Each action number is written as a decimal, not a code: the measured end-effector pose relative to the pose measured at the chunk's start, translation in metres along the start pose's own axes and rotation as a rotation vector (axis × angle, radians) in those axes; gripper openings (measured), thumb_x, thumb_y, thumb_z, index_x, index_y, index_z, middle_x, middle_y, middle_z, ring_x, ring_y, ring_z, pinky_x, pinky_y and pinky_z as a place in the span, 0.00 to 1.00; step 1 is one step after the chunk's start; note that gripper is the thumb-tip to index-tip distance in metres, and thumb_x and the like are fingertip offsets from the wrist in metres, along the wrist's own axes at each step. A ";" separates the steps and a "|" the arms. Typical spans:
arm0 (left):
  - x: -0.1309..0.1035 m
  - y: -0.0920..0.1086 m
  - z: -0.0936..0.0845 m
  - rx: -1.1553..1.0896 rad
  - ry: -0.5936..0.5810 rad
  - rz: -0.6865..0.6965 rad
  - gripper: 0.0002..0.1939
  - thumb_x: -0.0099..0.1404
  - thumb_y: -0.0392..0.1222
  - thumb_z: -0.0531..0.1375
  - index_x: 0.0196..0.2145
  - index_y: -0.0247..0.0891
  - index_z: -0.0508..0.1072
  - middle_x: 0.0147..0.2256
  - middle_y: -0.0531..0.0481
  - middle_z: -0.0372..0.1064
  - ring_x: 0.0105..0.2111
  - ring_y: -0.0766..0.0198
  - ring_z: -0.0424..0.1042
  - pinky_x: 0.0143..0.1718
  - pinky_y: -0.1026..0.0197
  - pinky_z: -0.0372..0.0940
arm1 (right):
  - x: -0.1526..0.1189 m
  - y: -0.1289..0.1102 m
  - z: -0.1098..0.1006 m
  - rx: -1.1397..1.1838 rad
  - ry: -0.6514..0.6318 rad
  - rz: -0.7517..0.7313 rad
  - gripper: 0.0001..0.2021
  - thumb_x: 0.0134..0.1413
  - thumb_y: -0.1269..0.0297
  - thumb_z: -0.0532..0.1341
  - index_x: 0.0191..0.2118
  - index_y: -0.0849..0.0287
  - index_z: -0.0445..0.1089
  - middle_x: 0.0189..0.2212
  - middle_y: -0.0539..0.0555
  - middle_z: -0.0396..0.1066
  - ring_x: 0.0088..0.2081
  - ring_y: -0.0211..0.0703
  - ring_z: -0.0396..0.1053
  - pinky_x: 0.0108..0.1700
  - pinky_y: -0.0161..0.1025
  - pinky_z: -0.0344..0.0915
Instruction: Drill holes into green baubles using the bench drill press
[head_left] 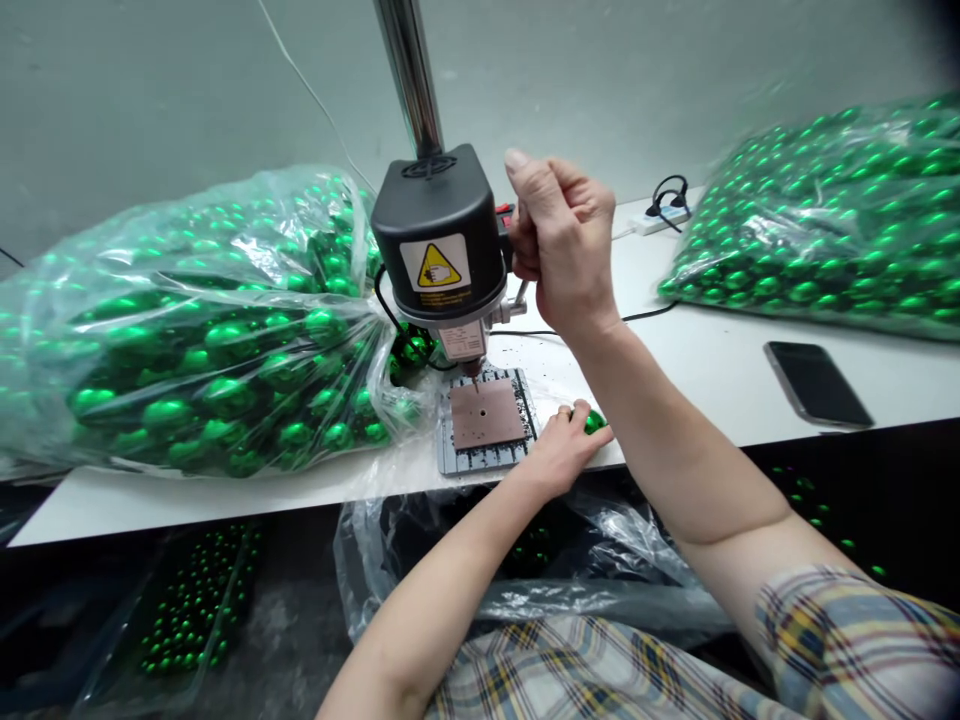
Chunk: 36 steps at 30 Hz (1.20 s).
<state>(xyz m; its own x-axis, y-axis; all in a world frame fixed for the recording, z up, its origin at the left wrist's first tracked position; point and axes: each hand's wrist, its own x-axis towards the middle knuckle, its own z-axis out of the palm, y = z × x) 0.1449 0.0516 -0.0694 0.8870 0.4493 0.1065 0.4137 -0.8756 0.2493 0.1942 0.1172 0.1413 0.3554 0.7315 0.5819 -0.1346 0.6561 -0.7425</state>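
Observation:
A small black bench drill press [439, 235] stands in the middle of the table, its drill bit pointing down. My right hand [566, 235] is closed around its feed lever [512, 308], raised beside the motor housing; the fist hides most of the handle. Below the bit, a flat brownish plate [491, 425] with a small hole lies on the grooved metal base [452, 462], with dark shavings scattered about. To the right of the base, my left hand [568, 445] has its fingers curled over a shiny green ball [595, 421], close to the tabletop.
Large clear bags of green balls lie left [217, 340] and right [825, 220] on the white table [720, 385]. A phone [817, 384] rests near the front edge. At the back is a power strip [660, 218]. An open plastic bag [615, 540] hangs below the edge.

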 end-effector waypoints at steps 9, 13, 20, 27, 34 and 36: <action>-0.112 -0.013 -0.040 -0.933 0.574 -0.563 0.27 0.63 0.52 0.64 0.55 0.41 0.64 0.50 0.41 0.70 0.48 0.54 0.72 0.48 0.51 0.70 | 0.003 -0.001 -0.001 0.024 -0.008 0.005 0.35 0.36 0.29 0.66 0.18 0.53 0.48 0.14 0.44 0.45 0.17 0.31 0.42 0.18 0.39 0.41; -0.128 -0.058 -0.057 -1.234 0.693 -0.732 0.33 0.62 0.56 0.63 0.60 0.41 0.62 0.53 0.40 0.70 0.47 0.55 0.74 0.40 0.57 0.72 | 0.004 0.001 0.001 0.006 -0.025 -0.004 0.37 0.31 0.26 0.66 0.18 0.53 0.46 0.15 0.43 0.44 0.17 0.30 0.43 0.17 0.39 0.41; -0.113 -0.093 -0.053 -1.175 0.716 -0.729 0.34 0.53 0.54 0.70 0.52 0.36 0.66 0.48 0.41 0.74 0.46 0.57 0.74 0.43 0.58 0.71 | 0.002 0.000 0.000 0.040 -0.004 -0.011 0.34 0.39 0.30 0.65 0.19 0.53 0.48 0.15 0.44 0.45 0.17 0.31 0.43 0.16 0.39 0.40; -0.098 -0.094 -0.054 -0.909 0.636 -0.668 0.31 0.53 0.46 0.70 0.54 0.37 0.69 0.45 0.42 0.75 0.42 0.57 0.75 0.47 0.53 0.70 | 0.006 0.003 -0.001 -0.028 -0.027 0.033 0.38 0.31 0.25 0.65 0.20 0.54 0.45 0.15 0.45 0.45 0.19 0.32 0.43 0.17 0.38 0.42; -0.087 -0.090 -0.049 -0.604 0.650 -0.600 0.27 0.50 0.42 0.72 0.49 0.38 0.74 0.44 0.45 0.69 0.42 0.58 0.72 0.45 0.55 0.69 | 0.004 0.000 0.000 0.035 -0.014 0.000 0.34 0.36 0.33 0.68 0.19 0.54 0.47 0.14 0.43 0.45 0.17 0.30 0.43 0.16 0.37 0.41; -0.084 -0.090 -0.045 -0.540 0.664 -0.592 0.27 0.49 0.43 0.72 0.47 0.38 0.74 0.43 0.46 0.68 0.44 0.56 0.71 0.47 0.53 0.68 | 0.003 -0.001 0.000 0.043 -0.003 -0.001 0.33 0.37 0.35 0.69 0.18 0.53 0.47 0.14 0.43 0.45 0.16 0.30 0.43 0.15 0.38 0.41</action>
<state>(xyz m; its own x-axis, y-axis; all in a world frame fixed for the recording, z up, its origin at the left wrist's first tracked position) 0.0239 0.1012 -0.0573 0.2130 0.9316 0.2944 0.4537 -0.3612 0.8147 0.1956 0.1189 0.1436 0.3526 0.7310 0.5842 -0.1737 0.6645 -0.7268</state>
